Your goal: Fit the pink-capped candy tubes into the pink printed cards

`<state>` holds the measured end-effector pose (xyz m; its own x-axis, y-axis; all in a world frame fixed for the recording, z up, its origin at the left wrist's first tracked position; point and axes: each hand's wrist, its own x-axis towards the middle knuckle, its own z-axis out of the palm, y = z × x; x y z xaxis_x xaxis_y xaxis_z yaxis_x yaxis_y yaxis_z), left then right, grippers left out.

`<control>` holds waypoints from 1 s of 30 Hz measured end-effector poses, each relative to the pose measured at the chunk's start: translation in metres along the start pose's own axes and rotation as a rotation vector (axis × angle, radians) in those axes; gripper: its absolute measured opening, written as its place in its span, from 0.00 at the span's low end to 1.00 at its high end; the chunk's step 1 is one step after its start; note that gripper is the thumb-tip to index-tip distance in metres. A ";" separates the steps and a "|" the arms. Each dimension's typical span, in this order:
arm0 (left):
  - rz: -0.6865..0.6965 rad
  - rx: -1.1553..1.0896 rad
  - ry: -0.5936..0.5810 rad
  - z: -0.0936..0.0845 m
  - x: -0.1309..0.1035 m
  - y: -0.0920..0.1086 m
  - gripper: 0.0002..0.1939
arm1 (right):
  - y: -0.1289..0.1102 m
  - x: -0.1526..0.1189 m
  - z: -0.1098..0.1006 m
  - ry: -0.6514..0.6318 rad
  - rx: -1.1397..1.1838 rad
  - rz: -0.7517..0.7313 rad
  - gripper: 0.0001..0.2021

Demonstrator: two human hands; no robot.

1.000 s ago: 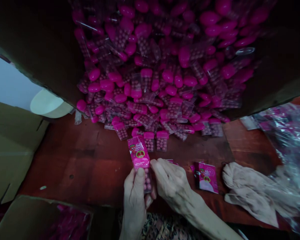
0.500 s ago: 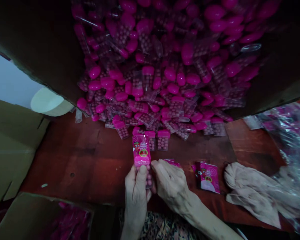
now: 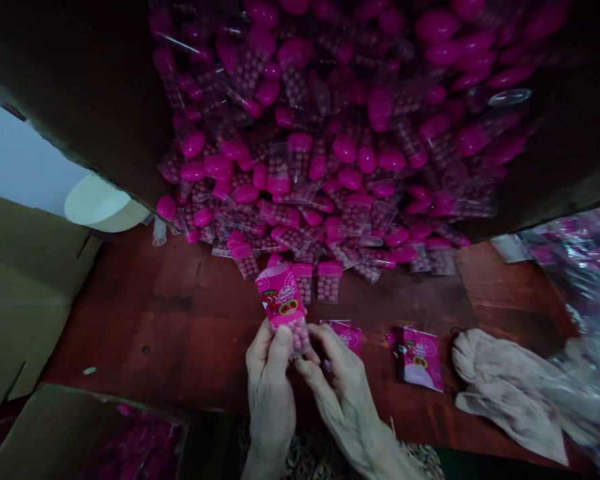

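My left hand (image 3: 273, 383) grips a small clear candy box (image 3: 299, 335) filled with pink balls, its thumb pressed on the front. A printed pink sleeve (image 3: 281, 293) covers the far part of the box, and its far end stands open. At the box's near end, the thumb and fingers of my right hand (image 3: 343, 377) close on the bottom corner. Beyond my right hand lie some flat pink sleeves (image 3: 347, 335), partly covered by its fingers. Another small stack of sleeves (image 3: 421, 359) rests on the red-brown table farther right.
A large carton (image 3: 95, 100) tipped towards me spills a heap of pink-capped candy boxes (image 3: 290, 180) onto the table (image 3: 180, 320). A beige cloth (image 3: 505, 387) and clear plastic bags (image 3: 590, 287) lie right. Left are a pale bowl (image 3: 105, 207) and an open carton (image 3: 45, 427) with pink items.
The box and sleeve have tilted to the left, and the sleeve's far end now gapes. My right hand has shifted from beside the sleeve to the box's bottom end.
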<state>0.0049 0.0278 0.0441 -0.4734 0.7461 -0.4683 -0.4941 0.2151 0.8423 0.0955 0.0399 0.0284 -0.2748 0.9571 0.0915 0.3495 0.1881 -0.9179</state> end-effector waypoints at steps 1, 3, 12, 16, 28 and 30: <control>-0.002 0.010 -0.025 0.000 -0.001 0.002 0.13 | -0.001 -0.001 0.002 -0.014 0.035 0.031 0.11; 0.061 0.122 -0.101 -0.002 0.000 0.009 0.13 | -0.001 -0.002 0.004 -0.040 0.114 0.109 0.10; 0.117 0.100 -0.136 -0.007 0.010 0.027 0.12 | -0.007 -0.012 -0.007 -0.285 0.234 0.541 0.21; -0.088 -0.088 -0.091 0.000 0.004 0.016 0.12 | -0.020 -0.010 -0.005 -0.226 0.146 0.487 0.17; -0.184 -0.177 -0.041 -0.004 -0.001 0.015 0.13 | -0.022 -0.008 -0.005 -0.219 0.106 0.314 0.11; -0.156 -0.186 -0.062 -0.005 0.000 0.017 0.14 | -0.024 -0.009 -0.007 -0.240 0.132 0.289 0.12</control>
<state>-0.0073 0.0279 0.0570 -0.3386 0.7512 -0.5666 -0.6859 0.2152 0.6952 0.0961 0.0282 0.0529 -0.3890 0.8849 -0.2563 0.3290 -0.1265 -0.9358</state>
